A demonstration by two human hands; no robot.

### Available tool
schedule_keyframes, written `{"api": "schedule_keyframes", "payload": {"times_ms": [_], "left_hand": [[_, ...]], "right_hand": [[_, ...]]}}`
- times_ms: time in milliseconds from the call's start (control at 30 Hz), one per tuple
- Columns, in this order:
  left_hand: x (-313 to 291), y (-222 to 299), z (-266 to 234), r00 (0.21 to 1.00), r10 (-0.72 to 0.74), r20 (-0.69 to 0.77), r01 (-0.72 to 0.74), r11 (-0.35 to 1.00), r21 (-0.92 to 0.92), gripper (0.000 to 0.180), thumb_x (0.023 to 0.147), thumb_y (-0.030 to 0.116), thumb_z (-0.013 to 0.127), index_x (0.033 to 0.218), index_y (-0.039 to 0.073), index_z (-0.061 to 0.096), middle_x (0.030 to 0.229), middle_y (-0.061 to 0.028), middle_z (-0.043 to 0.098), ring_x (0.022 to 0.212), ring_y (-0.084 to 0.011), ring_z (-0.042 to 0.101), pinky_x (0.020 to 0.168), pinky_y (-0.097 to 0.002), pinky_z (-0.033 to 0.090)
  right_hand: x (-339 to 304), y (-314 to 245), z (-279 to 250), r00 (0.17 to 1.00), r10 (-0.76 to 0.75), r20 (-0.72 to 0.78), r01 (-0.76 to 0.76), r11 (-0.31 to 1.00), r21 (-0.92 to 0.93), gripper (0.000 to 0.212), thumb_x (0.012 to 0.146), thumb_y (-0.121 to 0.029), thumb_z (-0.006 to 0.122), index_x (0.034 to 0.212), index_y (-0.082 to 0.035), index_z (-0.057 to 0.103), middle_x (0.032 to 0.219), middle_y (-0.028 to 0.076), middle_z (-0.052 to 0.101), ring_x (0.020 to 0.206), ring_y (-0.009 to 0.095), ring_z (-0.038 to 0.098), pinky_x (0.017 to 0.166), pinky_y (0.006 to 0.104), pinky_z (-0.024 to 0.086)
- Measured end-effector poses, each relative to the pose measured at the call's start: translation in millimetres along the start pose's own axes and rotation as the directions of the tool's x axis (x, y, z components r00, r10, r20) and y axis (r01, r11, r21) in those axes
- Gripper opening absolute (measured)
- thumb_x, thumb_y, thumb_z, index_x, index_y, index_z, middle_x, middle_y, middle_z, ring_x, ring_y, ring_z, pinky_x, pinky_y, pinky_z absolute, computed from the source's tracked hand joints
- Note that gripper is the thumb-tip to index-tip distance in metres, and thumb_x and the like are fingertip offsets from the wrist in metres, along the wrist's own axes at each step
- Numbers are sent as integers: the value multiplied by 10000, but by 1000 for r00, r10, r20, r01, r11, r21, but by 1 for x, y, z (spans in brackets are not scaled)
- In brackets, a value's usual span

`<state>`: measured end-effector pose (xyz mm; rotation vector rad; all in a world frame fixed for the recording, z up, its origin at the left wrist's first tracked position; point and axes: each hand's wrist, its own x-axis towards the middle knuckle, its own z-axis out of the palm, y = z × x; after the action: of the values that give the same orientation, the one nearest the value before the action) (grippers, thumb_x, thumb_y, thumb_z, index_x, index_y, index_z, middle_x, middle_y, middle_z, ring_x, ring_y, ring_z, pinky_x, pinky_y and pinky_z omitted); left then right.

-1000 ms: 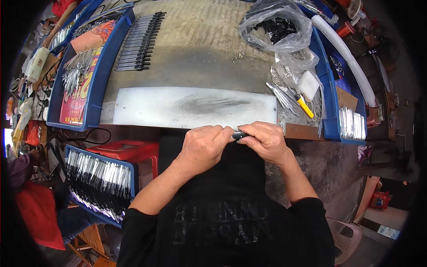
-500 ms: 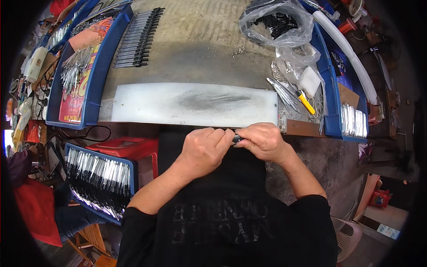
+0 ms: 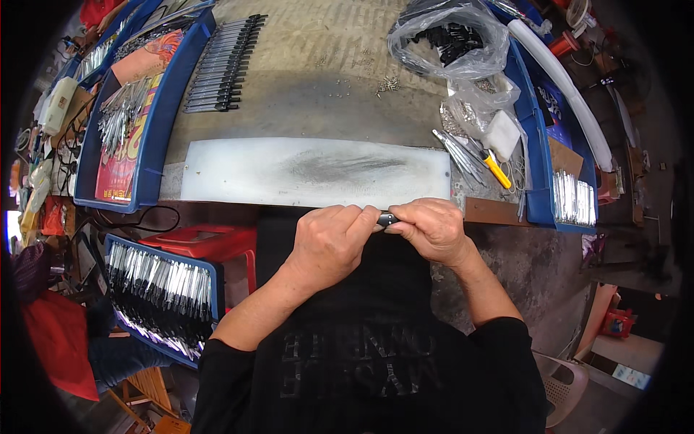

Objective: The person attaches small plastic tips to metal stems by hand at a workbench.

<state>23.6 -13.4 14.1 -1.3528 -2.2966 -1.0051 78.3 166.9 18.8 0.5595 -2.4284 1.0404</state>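
Note:
In front of my body, just off the near edge of the bench, my left hand (image 3: 334, 237) and my right hand (image 3: 431, 230) meet. Between their fingertips they pinch a small black piece with bright dots (image 3: 387, 219). Most of it is hidden by my fingers, so its kind does not show. Both hands are closed, thumbs and forefingers pressed together. Right behind them lies a long white board (image 3: 238, 170) with a dark smear on its middle.
On the bench are a row of slim silver-and-black tools (image 3: 225, 65), loose small metal bits (image 3: 388, 84), a plastic bag of black parts (image 3: 452, 43) and a yellow-handled tool (image 3: 497, 172). Blue trays (image 3: 155, 145) flank it. A filled blue bin (image 3: 217, 289) stands by a red stool (image 3: 199, 242).
More of the black piece shows between my fingers, and its bright dots are now visible. My hands have barely shifted.

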Motion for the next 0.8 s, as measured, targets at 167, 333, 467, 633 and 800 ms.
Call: {"api": "schedule_keyframes", "payload": {"times_ms": [167, 333, 467, 633, 800], "left_hand": [[5, -1, -5, 999, 27, 22, -26, 999, -35, 156, 687, 62, 626, 828, 37, 566, 569, -39, 450, 472, -177, 491, 417, -299, 383], [6, 2, -6, 997, 62, 39, -61, 998, -18, 127, 724, 101, 614, 825, 39, 569, 587, -30, 457, 486, -152, 498, 424, -287, 389], [4, 3, -2, 999, 30, 25, -31, 999, 16, 132, 718, 103, 616, 825, 42, 568, 583, -29, 454, 476, -149, 492, 416, -284, 388], [5, 2, 0, 1000, 7, 10, -7, 1000, 20, 146, 710, 103, 616, 834, 40, 572, 580, -29, 453, 466, -149, 484, 407, -286, 386], [10, 1, -2, 999, 32, -18, -31, 999, 21, 139, 686, 59, 630, 806, 51, 560, 543, -31, 407, 448, -175, 457, 405, -301, 362]], "right_hand": [[8, 6, -11, 996, -47, 70, 44, 998, 47, 187, 699, -142, 707, 798, -12, 616, 648, 91, 602, 573, 235, 602, 516, 310, 476], [11, 8, -19, 985, -88, 150, 79, 995, 61, 184, 698, -148, 712, 786, -7, 631, 641, 90, 603, 540, 228, 588, 488, 295, 458], [6, 7, -16, 991, -30, 128, 26, 999, 33, 195, 695, -154, 710, 800, -15, 624, 659, 94, 612, 591, 234, 610, 542, 311, 485], [3, 9, -10, 999, -27, 40, 27, 1000, 16, 202, 683, -159, 719, 793, -19, 623, 653, 87, 608, 588, 230, 608, 540, 307, 483], [6, 10, -12, 999, -7, 54, 5, 999, 31, 203, 674, -155, 724, 797, -26, 627, 631, 80, 590, 574, 225, 595, 526, 311, 469]]}}
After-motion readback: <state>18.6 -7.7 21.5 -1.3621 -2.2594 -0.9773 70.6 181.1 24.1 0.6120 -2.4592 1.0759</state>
